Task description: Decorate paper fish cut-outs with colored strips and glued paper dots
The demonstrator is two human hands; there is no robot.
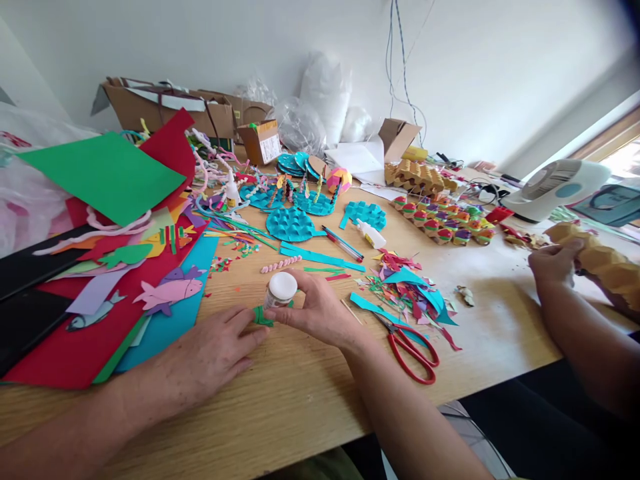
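Observation:
A small jar with a white lid [283, 287] stands near the front of the table, and my right hand [320, 310] has its fingers wrapped round it. Under and beside the jar is a piece of green paper [262, 316], partly hidden by the jar and fingers. My left hand [215, 347] lies low over the tabletop, with the green piece between its thumb and fingertips. Just behind the jar rests a pink twisted strip [281, 265]. Red-handled scissors [413, 350] lie to the right of my right wrist.
Coloured paper sheets [100, 173] and fish cut-outs [167, 293] are piled at left. Blue egg-carton pieces [290, 225], a glue bottle [371, 235] and paper scraps [410, 287] lie beyond. At right, another person's hand [555, 263] holds an egg carton [595, 260].

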